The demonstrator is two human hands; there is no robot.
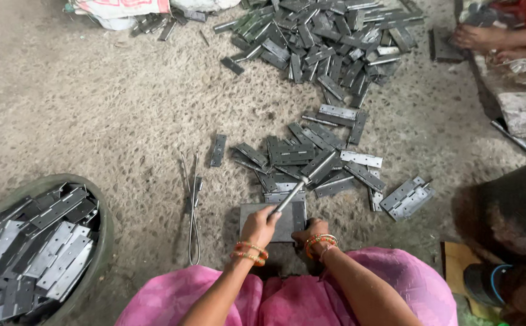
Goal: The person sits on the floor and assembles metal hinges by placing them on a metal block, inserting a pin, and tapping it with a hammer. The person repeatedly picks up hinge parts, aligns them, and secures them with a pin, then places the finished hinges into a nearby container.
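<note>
Seated person, floor: L hand (259,226) is gripping rod (302,182), fingers clamped round it, tip over hinge pile (311,163). R hand (310,232) is pressing hinge (298,212) onto block (263,220), grip closure unclear. Basin (103,241) w/ hinges at left.

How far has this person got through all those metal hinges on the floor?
Seemingly done: a round green tub at the person's left is heaped with flat grey metal hinges. In hand: the left hand grips a slim metal rod over a dark metal block, while the right hand steadies a hinge there. Left, probably: a loose scatter just ahead and a bigger pile beyond, so plenty remains.
</note>
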